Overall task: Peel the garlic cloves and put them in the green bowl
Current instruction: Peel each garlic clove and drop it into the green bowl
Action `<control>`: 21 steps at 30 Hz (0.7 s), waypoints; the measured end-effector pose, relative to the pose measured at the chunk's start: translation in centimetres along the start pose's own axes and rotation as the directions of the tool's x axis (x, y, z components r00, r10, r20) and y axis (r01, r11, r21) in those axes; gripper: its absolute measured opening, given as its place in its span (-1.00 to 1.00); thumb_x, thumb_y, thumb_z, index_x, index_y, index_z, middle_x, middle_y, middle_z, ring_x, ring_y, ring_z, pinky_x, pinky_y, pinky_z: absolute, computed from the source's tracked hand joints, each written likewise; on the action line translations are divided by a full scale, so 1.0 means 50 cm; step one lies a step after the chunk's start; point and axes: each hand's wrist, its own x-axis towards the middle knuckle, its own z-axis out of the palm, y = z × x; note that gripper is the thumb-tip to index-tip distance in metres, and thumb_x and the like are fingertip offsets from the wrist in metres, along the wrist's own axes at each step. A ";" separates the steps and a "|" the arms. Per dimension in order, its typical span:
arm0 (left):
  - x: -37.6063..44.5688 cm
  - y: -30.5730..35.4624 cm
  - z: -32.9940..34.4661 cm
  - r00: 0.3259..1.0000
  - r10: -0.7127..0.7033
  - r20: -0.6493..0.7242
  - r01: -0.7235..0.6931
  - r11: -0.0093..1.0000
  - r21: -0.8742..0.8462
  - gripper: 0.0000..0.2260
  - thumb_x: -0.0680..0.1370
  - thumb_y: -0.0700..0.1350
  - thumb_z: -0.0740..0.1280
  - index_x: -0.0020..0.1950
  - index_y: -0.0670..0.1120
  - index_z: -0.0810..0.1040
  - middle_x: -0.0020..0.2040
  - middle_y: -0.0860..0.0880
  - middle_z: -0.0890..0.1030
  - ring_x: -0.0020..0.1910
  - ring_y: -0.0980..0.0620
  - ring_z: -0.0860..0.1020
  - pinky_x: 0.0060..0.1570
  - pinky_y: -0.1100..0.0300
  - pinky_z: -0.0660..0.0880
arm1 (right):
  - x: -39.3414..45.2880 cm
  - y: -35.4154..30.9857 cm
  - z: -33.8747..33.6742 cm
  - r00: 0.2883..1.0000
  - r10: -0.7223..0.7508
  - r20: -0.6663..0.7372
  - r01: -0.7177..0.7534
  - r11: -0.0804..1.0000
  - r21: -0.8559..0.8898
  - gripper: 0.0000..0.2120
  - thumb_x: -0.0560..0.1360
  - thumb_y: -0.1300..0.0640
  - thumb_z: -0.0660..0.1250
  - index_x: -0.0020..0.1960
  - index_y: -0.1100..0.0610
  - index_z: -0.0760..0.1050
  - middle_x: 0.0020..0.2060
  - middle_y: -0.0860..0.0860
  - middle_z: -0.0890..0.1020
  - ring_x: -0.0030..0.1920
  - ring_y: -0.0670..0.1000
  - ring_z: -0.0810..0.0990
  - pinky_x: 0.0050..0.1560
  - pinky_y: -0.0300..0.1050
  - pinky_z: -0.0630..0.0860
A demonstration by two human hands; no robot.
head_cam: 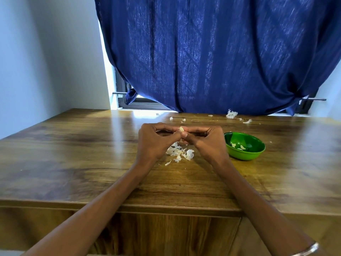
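Observation:
A small pale garlic clove [181, 129] is pinched between the fingertips of both hands above the middle of the wooden table [73, 163]. My left hand [156, 143] holds it from the left, my right hand [206, 143] from the right, thumbs meeting just under it. Below the hands lies a heap of white garlic skins [180, 153]. The green bowl [244, 154] stands on the table just right of my right hand and holds a few peeled cloves [239, 146].
More papery skins [231, 114] lie scattered near the table's far edge. A dark blue curtain [212, 52] hangs behind the table over a window. A white wall is at the left. The table's front edge runs below my forearms.

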 end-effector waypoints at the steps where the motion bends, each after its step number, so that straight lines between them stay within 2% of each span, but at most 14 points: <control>1: 0.000 0.000 0.000 1.000 -0.002 0.003 0.002 1.000 -0.003 -0.88 0.40 -0.15 0.61 -0.10 -0.08 0.77 -0.22 0.01 0.74 -0.21 0.05 0.73 -0.11 0.08 0.67 | 0.000 0.000 0.000 1.000 -0.011 0.002 0.011 1.000 -0.006 -0.84 0.41 0.28 0.52 -0.02 0.14 0.69 -0.14 0.03 0.75 -0.18 0.00 0.75 -0.21 -0.25 0.64; 5: 0.000 0.002 0.002 1.000 -0.021 -0.005 0.021 1.000 -0.010 -0.87 0.37 -0.12 0.62 -0.13 -0.09 0.76 -0.26 0.01 0.74 -0.23 0.08 0.73 -0.17 0.21 0.62 | -0.003 -0.001 -0.003 0.997 -0.082 0.011 0.082 0.995 -0.053 -0.82 0.42 0.30 0.51 0.01 0.17 0.70 -0.16 -0.04 0.74 -0.18 -0.09 0.74 -0.22 -0.34 0.59; 9: 0.001 0.004 0.001 0.999 -0.035 -0.024 0.035 0.999 0.005 -0.89 0.35 -0.15 0.62 -0.18 -0.02 0.75 -0.28 0.03 0.73 -0.26 0.12 0.71 -0.21 0.27 0.59 | -0.004 -0.002 -0.002 0.994 -0.102 0.036 0.104 0.992 -0.071 -0.81 0.42 0.29 0.51 0.03 0.18 0.69 -0.18 -0.11 0.72 -0.19 -0.13 0.73 -0.24 -0.37 0.58; 15: 0.004 -0.003 -0.002 0.999 -0.046 -0.012 0.046 0.999 0.002 -0.89 0.36 -0.17 0.61 -0.16 -0.05 0.76 -0.26 0.01 0.74 -0.26 0.09 0.70 -0.16 0.17 0.62 | -0.006 -0.003 0.000 0.995 -0.095 0.030 0.097 0.994 -0.058 -0.83 0.41 0.29 0.52 -0.02 0.11 0.70 -0.21 -0.13 0.72 -0.21 -0.09 0.74 -0.24 -0.33 0.60; 18: 0.003 -0.002 -0.004 0.999 -0.035 0.006 0.035 0.999 0.000 -0.89 0.38 -0.16 0.60 -0.12 -0.07 0.77 -0.24 0.02 0.74 -0.24 0.09 0.71 -0.15 0.18 0.63 | -0.005 -0.001 -0.001 0.995 -0.094 0.024 0.096 0.994 -0.059 -0.82 0.41 0.29 0.52 0.00 0.13 0.69 -0.19 -0.09 0.73 -0.21 -0.07 0.74 -0.24 -0.33 0.60; 21: 0.003 0.000 -0.006 0.999 -0.037 0.022 0.038 0.999 -0.022 -0.87 0.40 -0.14 0.60 -0.08 -0.09 0.77 -0.23 0.01 0.74 -0.20 0.05 0.73 -0.10 0.10 0.66 | -0.003 0.001 -0.002 0.996 -0.086 0.017 0.087 0.995 -0.052 -0.81 0.42 0.28 0.52 0.02 0.15 0.69 -0.18 -0.05 0.74 -0.19 -0.08 0.74 -0.23 -0.34 0.59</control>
